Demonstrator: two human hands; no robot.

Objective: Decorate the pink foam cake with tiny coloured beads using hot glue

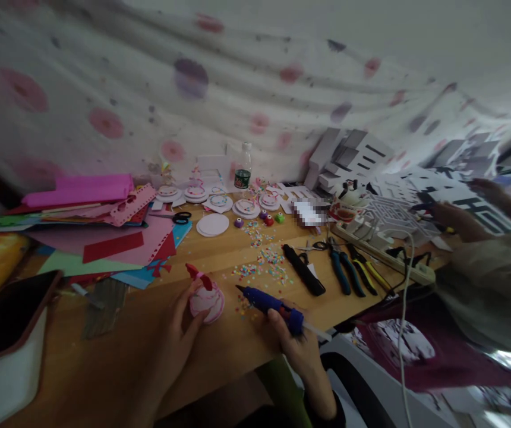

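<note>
Pink-and-white round piece [211, 306] is near centre on the table [233, 351], red bow-like part [201, 279] on top. Our left hand [176, 336] pinches its left and near edges between thumb and fingers. Our right hand [302, 353] is wrapped around the blue glue gun [262, 300]; trigger finger hidden, so can't tell if we're squeezing. Nozzle points left at the piece, not touching. Reads as a gluing step, tip not on the work. From here we'd need the piece steady, nozzle clear of our fingertips.
</note>
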